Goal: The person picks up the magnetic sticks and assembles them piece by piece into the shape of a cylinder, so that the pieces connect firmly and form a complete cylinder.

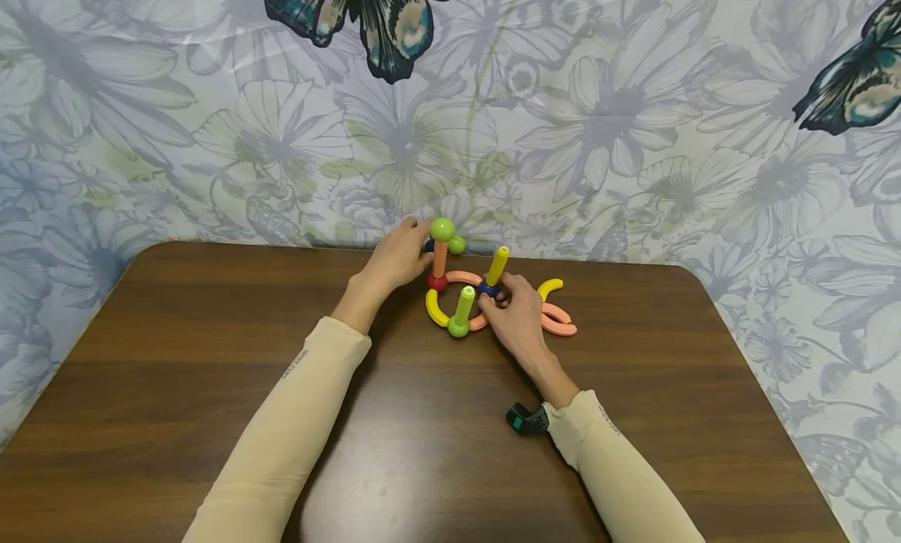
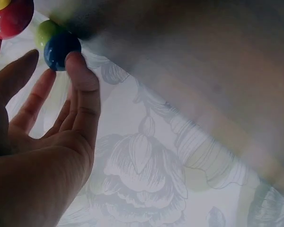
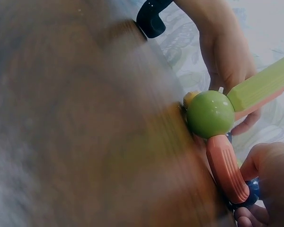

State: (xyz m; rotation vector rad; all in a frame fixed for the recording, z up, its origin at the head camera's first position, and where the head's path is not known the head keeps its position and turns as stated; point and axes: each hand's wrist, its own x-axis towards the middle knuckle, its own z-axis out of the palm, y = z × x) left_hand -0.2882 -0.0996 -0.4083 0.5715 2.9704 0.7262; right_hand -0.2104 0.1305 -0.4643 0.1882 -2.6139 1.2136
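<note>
A toy frame of coloured rods and balls stands at the far middle of the brown table (image 1: 211, 386). My left hand (image 1: 398, 255) reaches behind its upright orange rod (image 1: 439, 258), which carries a green ball (image 1: 442, 230) on top and a red ball (image 1: 437, 282) below. In the left wrist view two fingertips (image 2: 80, 71) pinch a blue ball (image 2: 61, 45) beside a green ball (image 2: 46, 33). My right hand (image 1: 503, 302) grips the blue ball (image 1: 489, 290) under the tilted yellow rod (image 1: 497, 265). A light green rod (image 1: 464, 304) on a green ball (image 3: 210, 113) leans at the front, joined to an orange curved piece (image 3: 226, 168).
Loose curved pieces lie just right of the frame: a yellow one (image 1: 552, 286) and two orange ones (image 1: 559, 322). A flowered cloth with butterflies (image 1: 633, 120) hangs right behind the table's far edge. A black wrist camera (image 1: 526, 419) sits on my right forearm.
</note>
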